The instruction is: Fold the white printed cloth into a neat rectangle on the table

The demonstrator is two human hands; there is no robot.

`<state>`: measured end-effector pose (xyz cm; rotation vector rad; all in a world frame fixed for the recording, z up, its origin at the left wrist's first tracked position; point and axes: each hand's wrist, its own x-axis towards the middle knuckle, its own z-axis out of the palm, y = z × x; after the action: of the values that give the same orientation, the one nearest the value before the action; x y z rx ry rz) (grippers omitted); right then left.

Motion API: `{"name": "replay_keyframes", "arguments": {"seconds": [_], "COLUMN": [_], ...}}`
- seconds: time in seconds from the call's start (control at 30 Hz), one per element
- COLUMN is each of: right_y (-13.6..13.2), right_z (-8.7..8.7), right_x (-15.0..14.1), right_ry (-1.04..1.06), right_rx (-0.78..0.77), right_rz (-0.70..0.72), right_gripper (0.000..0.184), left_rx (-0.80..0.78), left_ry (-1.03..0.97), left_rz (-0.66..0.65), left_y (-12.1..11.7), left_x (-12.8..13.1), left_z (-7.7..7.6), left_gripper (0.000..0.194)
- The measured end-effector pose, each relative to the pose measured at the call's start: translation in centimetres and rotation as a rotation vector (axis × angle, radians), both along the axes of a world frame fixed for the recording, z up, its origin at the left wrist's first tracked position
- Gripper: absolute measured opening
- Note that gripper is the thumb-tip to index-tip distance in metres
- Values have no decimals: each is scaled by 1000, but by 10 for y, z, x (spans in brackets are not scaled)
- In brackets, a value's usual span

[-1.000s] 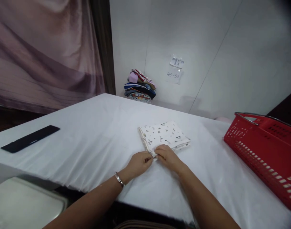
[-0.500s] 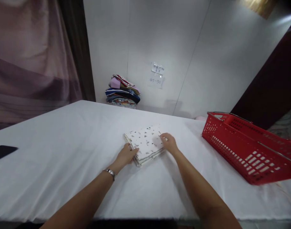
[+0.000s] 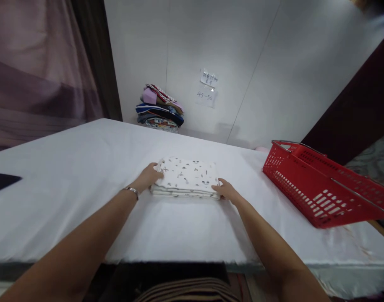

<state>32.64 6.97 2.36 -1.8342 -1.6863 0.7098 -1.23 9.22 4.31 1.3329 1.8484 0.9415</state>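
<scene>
Observed white-covered table (image 3: 185,235) spanning lower view. Found red basket (image 3: 305,184) on it at right, stack of folded fabrics (image 3: 160,111) beyond far edge. Located folded patterned cloth (image 3: 188,174) lying flat on table, left of basket. Saw left hand (image 3: 148,175) clamped on cloth's left end, right hand (image 3: 227,191) clamped on near right corner, with both thumbs on top. Noted silvery bracelet (image 3: 133,191) on left wrist.

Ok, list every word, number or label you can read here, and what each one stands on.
"45-50": handwritten on the lower paper on the wall.
Upper paper, just above it: handwritten characters, too small and blurred to read.
Folded cloth: small printed motifs, no text I can make out.
Red basket: no text I can make out.
</scene>
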Motion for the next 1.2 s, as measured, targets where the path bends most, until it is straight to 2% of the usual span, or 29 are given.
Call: {"name": "replay_keyframes", "arguments": {"seconds": [0.07, 0.13, 0.2, 0.27, 0.33, 0.4, 0.47, 0.53, 0.73, 0.87, 0.97, 1.2], "right_y": [-17, -29, -36, -39, -40, -39, -38, -38, -39, -37, -36, -39], "right_z": [-2, -1, 2, 4, 6, 8, 9, 11, 4, -3, -6, -3], "right_x": [-5, -6, -7, -9, -15, -24, -34, -41, -40, -33, -32, -36], "right_ry": [10, -17, -53, -60, -65, -86, -121, -169, -307, -337, -334, -300], "right_rx": [7, 111, 288, 438, 500, 509, 508, 516, 598, 600, 603, 746], "right_rz": [29, 18, 37, 151, 310, 431, 496, 521, 517, 540, 568, 505], "right_gripper": [55, 55, 45, 32, 22, 17, 14, 14, 19, 23, 26, 20], "left_rx": [-78, -69, 86, 317, 522, 633, 664, 650, 647, 652, 649, 723], "left_ry": [72, 177, 335, 503, 612, 668, 702, 716, 681, 681, 683, 743], "left_rz": [-6, -26, -42, -87, -225, -426, -592, -670, -715, -746, -719, -679], "left_y": [-6, -20, -36, -52, -65, -72, -73, -70, -58, -58, -58, -65], "left_x": [-11, -11, -4, 7, 18, 27, 34, 37, 34, 33, 35, 43], "left_z": [6, 11, 15, 20, 22, 22, 16, 7, -16, -17, -16, -16], "left_gripper": [61, 56, 49, 37, 23, 16, 16, 15, 17, 20, 20, 24]}}
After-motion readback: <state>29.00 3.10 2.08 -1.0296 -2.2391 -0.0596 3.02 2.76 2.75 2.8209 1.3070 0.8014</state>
